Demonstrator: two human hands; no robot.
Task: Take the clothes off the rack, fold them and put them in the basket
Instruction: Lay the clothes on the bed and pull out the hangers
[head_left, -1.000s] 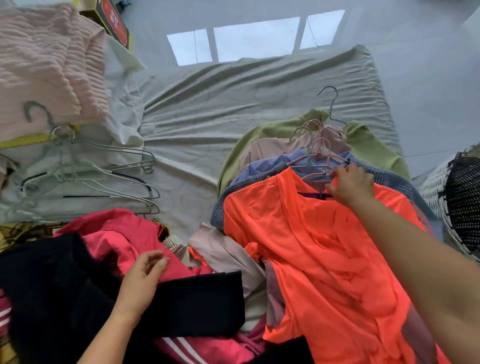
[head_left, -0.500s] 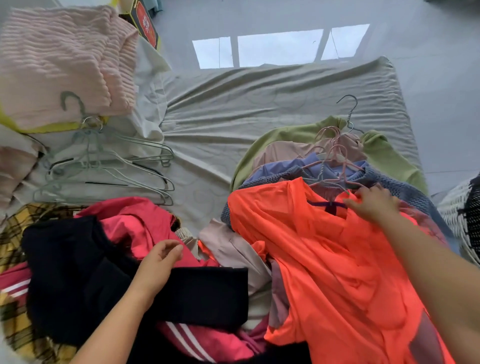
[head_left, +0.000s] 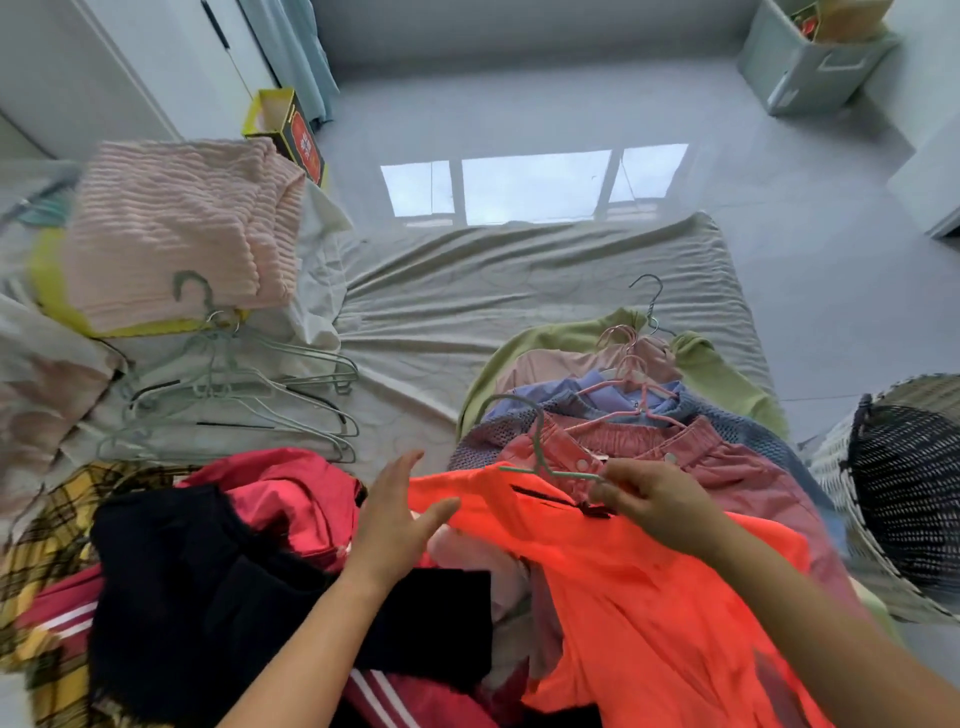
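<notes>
A bright orange shirt (head_left: 649, 597) on a pale green hanger (head_left: 535, 447) lies across the pile in front of me. My right hand (head_left: 649, 499) pinches the hanger's bar at the shirt's collar. My left hand (head_left: 395, 514) is spread with straight fingers, touching the orange shirt's left shoulder. Beyond lies a stack of hung clothes: pink shorts (head_left: 691, 457), a blue mesh top (head_left: 483, 441), a lilac shirt (head_left: 587, 389) and a green top (head_left: 727, 374). A woven basket (head_left: 841, 478) stands at the right edge.
Black (head_left: 208, 597), crimson (head_left: 296, 488) and yellow plaid (head_left: 47, 545) clothes are heaped at lower left. Empty hangers (head_left: 234, 395) lie on the grey sheet (head_left: 493, 301). A folded pink knit (head_left: 176, 228) sits at far left. A box (head_left: 810, 57) stands on the floor beyond.
My right hand has pulled the orange shirt and its hanger toward me, uncovering the pink shorts. My left hand left the black cloth and moved right to the shirt's shoulder. The view tilted up.
</notes>
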